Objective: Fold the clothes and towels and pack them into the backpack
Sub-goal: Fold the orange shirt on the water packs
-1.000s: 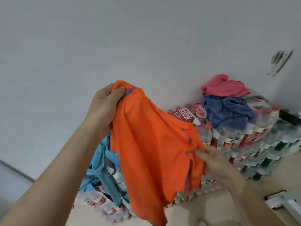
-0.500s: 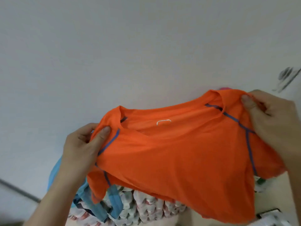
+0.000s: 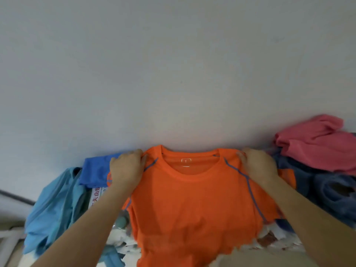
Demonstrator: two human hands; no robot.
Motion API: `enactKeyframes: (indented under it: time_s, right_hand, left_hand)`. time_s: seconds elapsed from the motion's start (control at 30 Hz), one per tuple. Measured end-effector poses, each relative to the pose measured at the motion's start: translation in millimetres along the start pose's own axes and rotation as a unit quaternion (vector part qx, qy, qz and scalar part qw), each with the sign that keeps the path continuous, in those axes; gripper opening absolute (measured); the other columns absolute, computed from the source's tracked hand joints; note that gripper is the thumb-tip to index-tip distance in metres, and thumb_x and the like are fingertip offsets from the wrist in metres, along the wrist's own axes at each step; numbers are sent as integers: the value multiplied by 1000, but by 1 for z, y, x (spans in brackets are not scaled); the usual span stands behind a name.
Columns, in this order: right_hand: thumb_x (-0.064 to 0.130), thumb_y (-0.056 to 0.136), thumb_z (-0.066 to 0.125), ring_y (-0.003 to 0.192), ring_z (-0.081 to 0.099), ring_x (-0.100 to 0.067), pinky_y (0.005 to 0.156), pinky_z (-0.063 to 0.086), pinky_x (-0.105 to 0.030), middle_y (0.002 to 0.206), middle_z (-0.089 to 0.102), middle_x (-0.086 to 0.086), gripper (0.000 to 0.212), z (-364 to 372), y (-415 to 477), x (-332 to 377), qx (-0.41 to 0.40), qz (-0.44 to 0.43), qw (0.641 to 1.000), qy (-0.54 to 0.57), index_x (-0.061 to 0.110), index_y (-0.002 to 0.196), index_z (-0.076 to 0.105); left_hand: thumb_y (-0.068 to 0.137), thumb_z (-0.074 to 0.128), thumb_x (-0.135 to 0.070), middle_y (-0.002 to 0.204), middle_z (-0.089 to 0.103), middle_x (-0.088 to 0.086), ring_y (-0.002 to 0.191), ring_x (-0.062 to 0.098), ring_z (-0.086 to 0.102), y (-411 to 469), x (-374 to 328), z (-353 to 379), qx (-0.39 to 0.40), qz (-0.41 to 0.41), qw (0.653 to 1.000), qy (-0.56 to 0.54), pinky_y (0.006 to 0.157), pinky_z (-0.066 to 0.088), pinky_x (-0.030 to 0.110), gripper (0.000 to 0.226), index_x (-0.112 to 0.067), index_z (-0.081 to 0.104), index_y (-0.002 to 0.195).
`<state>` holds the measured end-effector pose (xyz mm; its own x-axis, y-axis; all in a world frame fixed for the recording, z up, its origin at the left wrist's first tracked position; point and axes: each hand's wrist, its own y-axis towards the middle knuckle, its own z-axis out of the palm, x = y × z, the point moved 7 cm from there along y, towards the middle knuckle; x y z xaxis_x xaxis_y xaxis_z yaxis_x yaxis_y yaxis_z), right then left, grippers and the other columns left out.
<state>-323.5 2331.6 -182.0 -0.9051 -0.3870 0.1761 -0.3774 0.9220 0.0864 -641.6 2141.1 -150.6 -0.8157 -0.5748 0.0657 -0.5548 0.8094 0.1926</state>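
Observation:
An orange t-shirt (image 3: 192, 205) with blue seam lines is spread out flat, collar toward the wall. My left hand (image 3: 126, 168) grips its left shoulder and my right hand (image 3: 258, 166) grips its right shoulder. The shirt lies over wrapped packs of bottles (image 3: 119, 236), and its hem hangs over the near edge. No backpack is in view.
A light blue garment (image 3: 52, 211) and a royal blue one (image 3: 96, 170) lie to the left. A pink garment (image 3: 317, 145) sits on a dark blue towel (image 3: 327, 191) to the right. A plain grey wall (image 3: 173, 64) stands right behind.
The shirt went from hanging bunched between my hands to being stretched wide by both shoulders and lowered flat onto the bottle packs. My view tipped downward.

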Motion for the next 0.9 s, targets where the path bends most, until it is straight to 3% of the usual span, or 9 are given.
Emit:
enactKeyframes:
  time_s: [0.17, 0.27, 0.4, 0.5, 0.57, 0.63, 0.73, 0.8, 0.9]
  right_hand:
    - [39, 100, 35, 81, 68, -36, 63, 50, -36, 88, 70, -19, 39, 16, 18, -3, -5, -16, 999, -39, 11, 103, 62]
    - [39, 100, 35, 77, 69, -35, 62, 51, -36, 83, 70, -16, 36, 24, 20, -2, -1, -36, 997, -70, 12, 102, 59]
    - [39, 99, 37, 73, 69, -35, 58, 48, -35, 78, 69, -17, 36, 29, 25, 0, -5, -45, 996, -77, 10, 96, 59]
    - [39, 98, 40, 70, 68, -35, 56, 47, -34, 78, 69, -18, 36, 32, 30, 0, 0, -41, 997, -68, 9, 92, 61]
    - [37, 96, 42, 64, 66, -36, 54, 48, -37, 73, 66, -19, 38, 29, 30, 0, -15, -45, 998, -46, 7, 83, 62]
    - [34, 89, 42, 66, 62, -36, 54, 48, -39, 73, 61, -19, 37, 12, 27, 1, -73, -58, 995, -43, 6, 76, 62]
    - [25, 85, 45, 83, 58, -38, 68, 50, -44, 91, 60, -19, 29, -11, 2, 24, -147, -107, 983, -25, 5, 92, 66]
    - [37, 90, 39, 105, 59, -38, 87, 52, -46, 117, 61, -19, 47, 4, -26, 45, -81, -143, 986, 25, 6, 116, 63]
    - [61, 89, 25, 136, 39, -26, 107, 35, -43, 150, 38, -6, 68, 43, -58, 56, 68, -160, 985, -2, 22, 142, 43]
  left_hand:
    - [88, 50, -37, 72, 61, 12, 72, 33, 59, 8, -7, 26, -8, 4, 998, 59, 64, 34, 40, 31, -12, 64, 78]
    - [78, 54, -29, 83, 55, 11, 79, 32, 53, 7, -13, 23, -43, -4, 996, 75, 67, 31, 42, 18, -13, 62, 84]
    - [80, 45, -32, 111, 63, 7, 100, 30, 61, -24, -73, 12, -56, 152, 985, -59, 81, 44, 42, 33, -22, 66, 103]
    - [89, 22, -56, 155, 27, 3, 143, 23, 24, -50, -97, 43, 108, 154, 978, -94, 111, 28, 52, 56, -40, 34, 142]
    - [88, 7, -61, 160, 2, -2, 147, 17, -2, -51, -89, 62, 151, 126, 975, -102, 118, 10, 49, 64, -43, 8, 149]
    - [86, 1, -62, 160, -2, -3, 147, 15, -6, -45, -84, 66, 145, 127, 976, -103, 118, 2, 42, 67, -39, 0, 149]
    - [84, -3, -62, 160, -3, -3, 147, 15, -6, -37, -80, 67, 151, 123, 977, -92, 117, -2, 39, 73, -34, -2, 150]
    - [83, -3, -62, 160, -2, -3, 147, 15, -5, -36, -80, 67, 152, 120, 977, -90, 117, -2, 39, 74, -33, -1, 151]
    - [84, 2, -62, 160, 4, -1, 147, 17, 1, -36, -77, 66, 150, 118, 977, -94, 117, 2, 43, 74, -33, 6, 151]
